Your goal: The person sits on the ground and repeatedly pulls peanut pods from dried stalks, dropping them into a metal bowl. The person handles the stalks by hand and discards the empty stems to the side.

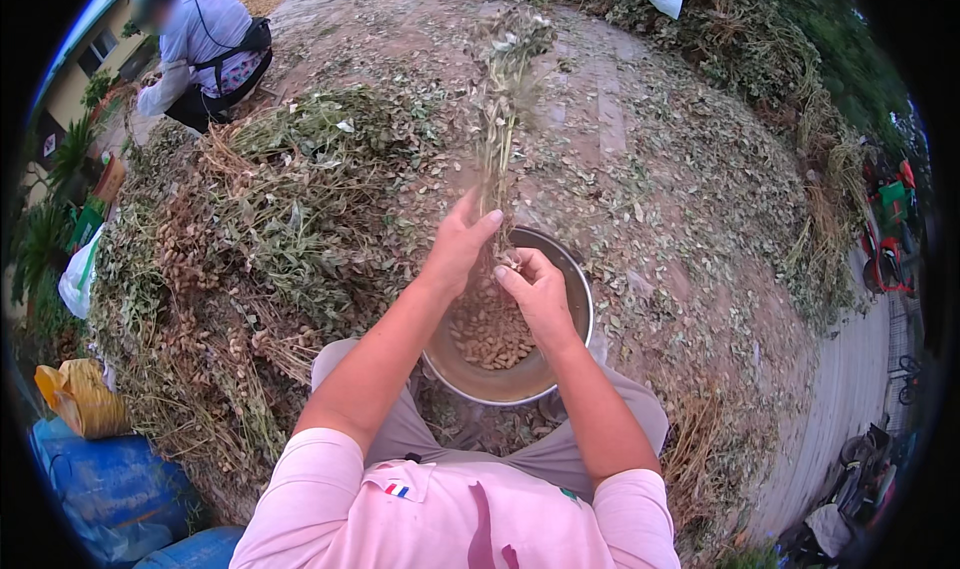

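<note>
My left hand (459, 245) is closed around the stems of a dried peanut plant (501, 130), whose leafy top points away from me. My right hand (538, 293) has its thumb and fingers pinched at the root end of the same plant; what exactly lies between the fingertips is partly hidden. Both hands are above a round metal basin (585, 299), which stands between my knees. Loose unshelled peanuts (496, 336) lie in its bottom.
A big heap of peanut plants (247, 216) lies to my left, with blue plastic barrels (120, 486) and a yellow sack (86, 398) beyond it. A person (206, 48) crouches at the far left. More plants (780, 96) are piled at the far right. Leaf litter covers the ground.
</note>
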The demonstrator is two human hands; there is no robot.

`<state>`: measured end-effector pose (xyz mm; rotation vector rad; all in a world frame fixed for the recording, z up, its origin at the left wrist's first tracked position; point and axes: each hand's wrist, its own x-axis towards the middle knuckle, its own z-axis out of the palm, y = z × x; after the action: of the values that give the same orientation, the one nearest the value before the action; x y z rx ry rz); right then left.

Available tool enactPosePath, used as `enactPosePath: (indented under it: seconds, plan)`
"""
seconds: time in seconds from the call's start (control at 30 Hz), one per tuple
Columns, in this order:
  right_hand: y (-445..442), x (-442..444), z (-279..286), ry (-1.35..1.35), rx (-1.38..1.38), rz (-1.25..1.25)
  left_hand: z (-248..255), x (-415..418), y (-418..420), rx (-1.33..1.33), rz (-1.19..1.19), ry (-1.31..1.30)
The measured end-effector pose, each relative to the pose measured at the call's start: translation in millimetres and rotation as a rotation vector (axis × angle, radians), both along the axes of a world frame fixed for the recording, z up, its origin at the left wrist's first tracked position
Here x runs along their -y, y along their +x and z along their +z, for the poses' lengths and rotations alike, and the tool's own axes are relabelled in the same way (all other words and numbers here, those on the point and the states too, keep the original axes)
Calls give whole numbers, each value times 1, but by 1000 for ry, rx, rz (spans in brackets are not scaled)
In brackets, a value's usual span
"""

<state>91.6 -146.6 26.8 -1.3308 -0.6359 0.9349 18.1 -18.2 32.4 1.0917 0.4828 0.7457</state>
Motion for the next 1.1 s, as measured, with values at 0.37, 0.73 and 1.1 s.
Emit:
enactPosePath:
  seconds: [0.37, 0.73, 1.1]
  plan:
    - [2, 0, -3, 61, -487, -74, 2, 4, -5, 81, -55, -135]
    - [9, 1, 5, 4, -211, -40, -2, -5, -8, 130, -43, -282]
    - [-1, 1, 3, 69, 131, -9, -2, 6, -2, 61, -86, -277]
